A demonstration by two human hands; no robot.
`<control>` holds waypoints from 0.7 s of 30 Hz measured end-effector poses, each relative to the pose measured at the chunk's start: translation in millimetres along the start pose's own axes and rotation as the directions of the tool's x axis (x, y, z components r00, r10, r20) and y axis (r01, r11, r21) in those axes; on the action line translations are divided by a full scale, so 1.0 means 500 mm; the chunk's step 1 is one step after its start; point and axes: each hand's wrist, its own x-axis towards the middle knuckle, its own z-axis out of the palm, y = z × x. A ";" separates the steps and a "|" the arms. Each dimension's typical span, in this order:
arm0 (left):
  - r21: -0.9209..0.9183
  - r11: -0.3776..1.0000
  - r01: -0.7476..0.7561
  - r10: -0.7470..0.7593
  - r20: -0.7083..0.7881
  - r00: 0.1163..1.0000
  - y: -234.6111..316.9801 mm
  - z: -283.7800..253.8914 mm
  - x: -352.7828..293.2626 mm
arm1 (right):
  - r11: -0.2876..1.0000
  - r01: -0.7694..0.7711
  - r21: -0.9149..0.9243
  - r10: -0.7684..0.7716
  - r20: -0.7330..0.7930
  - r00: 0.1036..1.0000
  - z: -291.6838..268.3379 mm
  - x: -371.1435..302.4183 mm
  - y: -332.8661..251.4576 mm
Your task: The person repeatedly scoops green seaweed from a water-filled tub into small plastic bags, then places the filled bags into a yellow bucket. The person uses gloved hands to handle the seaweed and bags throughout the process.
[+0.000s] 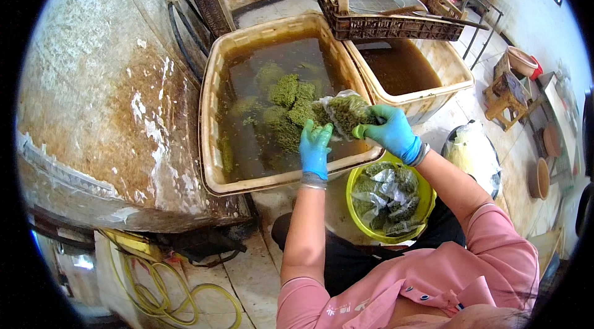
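Observation:
Both of my hands wear blue-green gloves. My right hand [396,133] is closed on the bottom end of a clear plastic bag [348,111] of green, seaweed-like clumps, tilted with its mouth toward the left over a large tub [213,149]. Beside the bag's mouth, my left hand [316,151] has its fingers apart, close to the clumps; whether it touches the bag's edge is unclear. Green clumps [286,91] lie heaped in the tub's brown water [253,72]. Below my right forearm stands a yellow-green basin [354,217] holding several filled plastic bags [385,196].
A second tub [442,56] of brown liquid adjoins on the right, with a brown crate [396,25] across its far end. Right of the basin sits a dark container with pale plastic [473,152]. A stained wall [93,100] borders the left; a yellow hose [164,295] coils on the floor.

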 end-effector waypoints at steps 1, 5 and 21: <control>0.088 0.994 -0.057 0.063 -0.071 0.995 -0.007 0.002 -0.003 | 0.960 0.162 -0.229 -0.171 -0.016 0.985 0.011 0.005 -0.001; -0.475 0.880 0.009 0.190 0.369 0.910 0.047 0.046 -0.031 | 0.698 0.399 -0.594 -0.417 0.116 0.901 0.067 -0.008 0.002; -0.489 0.853 0.185 0.010 0.370 0.929 0.071 0.024 -0.032 | 0.837 0.249 -0.488 -0.300 -0.027 0.954 -0.030 0.106 -0.044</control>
